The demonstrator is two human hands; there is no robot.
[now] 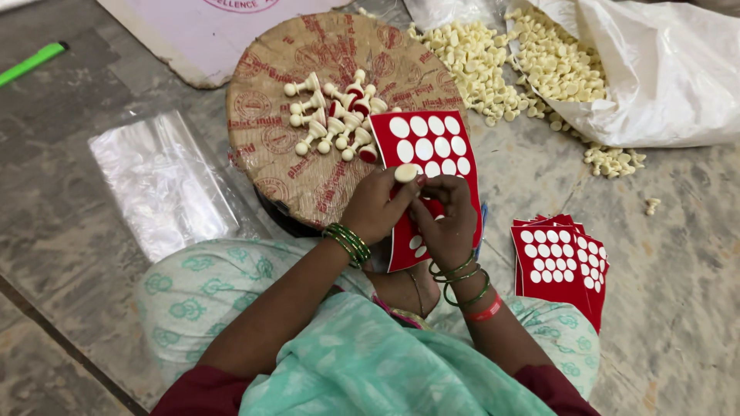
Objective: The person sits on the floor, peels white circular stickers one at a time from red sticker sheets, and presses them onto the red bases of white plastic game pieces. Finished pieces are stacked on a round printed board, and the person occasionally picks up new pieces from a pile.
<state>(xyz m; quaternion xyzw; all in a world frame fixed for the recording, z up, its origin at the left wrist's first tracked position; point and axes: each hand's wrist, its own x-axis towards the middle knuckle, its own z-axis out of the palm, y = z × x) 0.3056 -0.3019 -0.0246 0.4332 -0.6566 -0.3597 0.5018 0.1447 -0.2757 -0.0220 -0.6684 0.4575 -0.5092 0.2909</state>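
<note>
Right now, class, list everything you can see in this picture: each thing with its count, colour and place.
Round wrapped board: one, brown with red print, centre, above the lap.
Finished pawn pieces: over a dozen, cream, some red-based, on the board.
Red sticker sheet: one, red with white round gaps, under the hands.
Spare sticker sheets: a small stack, red, on the floor at right.
Loose pawn pieces: a large heap, cream, top right.
Plastic sack: one, white, top right.
Clear plastic bag: one, on the floor at left.
Green stick: one, top left.
Left hand: holds a cream piece.
Right hand: on the sheet; green bangles on both wrists.
</note>
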